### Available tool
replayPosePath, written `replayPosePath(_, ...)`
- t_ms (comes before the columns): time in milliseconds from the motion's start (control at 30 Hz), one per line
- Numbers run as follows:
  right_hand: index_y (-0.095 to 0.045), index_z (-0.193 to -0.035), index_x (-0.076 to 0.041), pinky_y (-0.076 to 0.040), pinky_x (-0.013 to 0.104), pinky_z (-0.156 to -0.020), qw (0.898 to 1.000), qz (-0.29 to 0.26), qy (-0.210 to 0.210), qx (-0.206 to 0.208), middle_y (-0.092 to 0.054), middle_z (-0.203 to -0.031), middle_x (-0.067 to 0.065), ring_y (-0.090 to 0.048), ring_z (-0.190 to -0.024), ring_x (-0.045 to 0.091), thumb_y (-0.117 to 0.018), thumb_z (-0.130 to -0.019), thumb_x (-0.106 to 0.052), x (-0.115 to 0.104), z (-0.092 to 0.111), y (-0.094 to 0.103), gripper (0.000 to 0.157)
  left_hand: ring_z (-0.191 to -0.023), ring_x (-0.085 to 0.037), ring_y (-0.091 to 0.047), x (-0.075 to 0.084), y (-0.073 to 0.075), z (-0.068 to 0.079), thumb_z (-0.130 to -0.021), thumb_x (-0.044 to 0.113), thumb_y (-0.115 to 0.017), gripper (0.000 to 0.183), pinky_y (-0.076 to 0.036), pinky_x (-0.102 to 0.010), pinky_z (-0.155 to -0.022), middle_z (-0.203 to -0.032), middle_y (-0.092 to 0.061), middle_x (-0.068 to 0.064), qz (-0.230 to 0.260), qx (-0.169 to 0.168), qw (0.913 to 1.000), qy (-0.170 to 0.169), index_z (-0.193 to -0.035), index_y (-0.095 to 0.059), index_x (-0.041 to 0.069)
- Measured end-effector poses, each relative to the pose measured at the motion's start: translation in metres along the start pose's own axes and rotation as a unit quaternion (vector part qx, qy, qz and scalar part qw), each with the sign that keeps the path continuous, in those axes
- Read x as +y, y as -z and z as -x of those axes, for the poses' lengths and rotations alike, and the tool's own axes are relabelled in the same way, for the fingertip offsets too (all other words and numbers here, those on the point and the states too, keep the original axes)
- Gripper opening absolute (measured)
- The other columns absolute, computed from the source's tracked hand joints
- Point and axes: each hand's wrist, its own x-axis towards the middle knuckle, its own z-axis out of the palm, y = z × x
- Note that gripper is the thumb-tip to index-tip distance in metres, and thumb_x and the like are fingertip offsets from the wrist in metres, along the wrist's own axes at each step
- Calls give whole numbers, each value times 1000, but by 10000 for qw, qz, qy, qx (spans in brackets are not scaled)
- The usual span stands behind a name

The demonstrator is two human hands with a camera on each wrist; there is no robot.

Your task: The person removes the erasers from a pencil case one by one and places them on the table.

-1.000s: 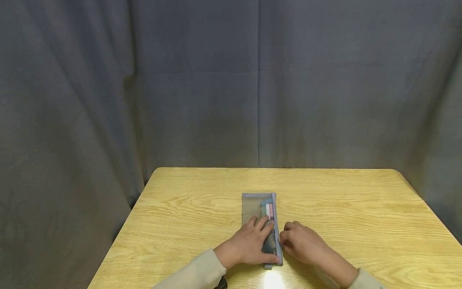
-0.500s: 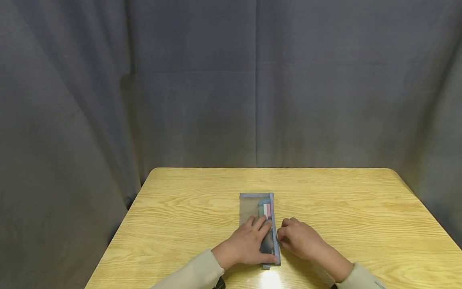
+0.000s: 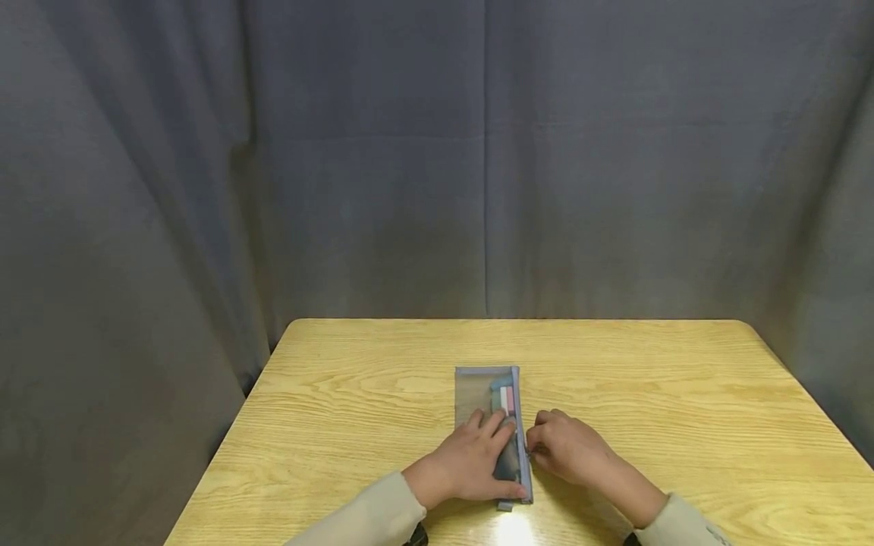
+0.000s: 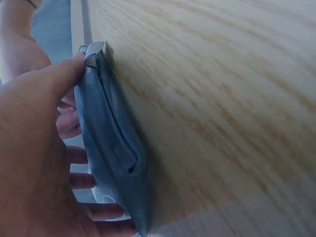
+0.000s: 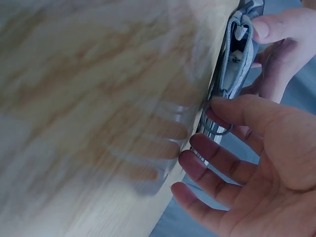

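Observation:
A see-through pencil case (image 3: 470, 390) with blue-grey trim lies on the table, its zipper (image 4: 117, 127) along the right side. Blue, green, white and pink items (image 3: 505, 398) show through its upper part. My left hand (image 3: 467, 462) presses on the case with fingers spread and the thumb at its near end. Just right of the case, my right hand (image 3: 568, 451) pinches the ring-shaped zipper pull (image 5: 216, 133) between thumb and index finger, the other fingers loosely bent. In the right wrist view the zipper gapes between the near end and the pull.
The wooden table (image 3: 341, 402) has rounded far corners. Behind it hangs a dark grey-blue curtain (image 3: 375, 189), which also covers both sides. A fabric tab (image 3: 505, 506) sticks out at the near end of the case.
My right hand has shifted slightly away from me along the zipper, still pinching the pull. The left hand stays in place on the pencil case.

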Motion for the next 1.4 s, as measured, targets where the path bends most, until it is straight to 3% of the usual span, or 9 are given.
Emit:
replayPosePath(767,-74,-78,-19,-47,21,-58,10000,8,-31,88,-62,-82,-6,-55,-72,10,-84,-81,-12,7,-13,0,13,-146,-42,-32,1,2,3,-88,83,-40,99,-39,-48,-114,-167,-21,-8,-130,-151,9997,169,-162,-23,19)
replayPosePath(1400,-73,-77,-19,-45,22,-58,9998,34,-193,70,-59,-81,-7,-53,-71,9,-82,-82,-10,11,-16,2,13,-144,-42,-35,2,1,2,-89,82,-40,99,-41,-47,-112,-165,-24,-11,-283,18,9996,-46,-161,-25,16)
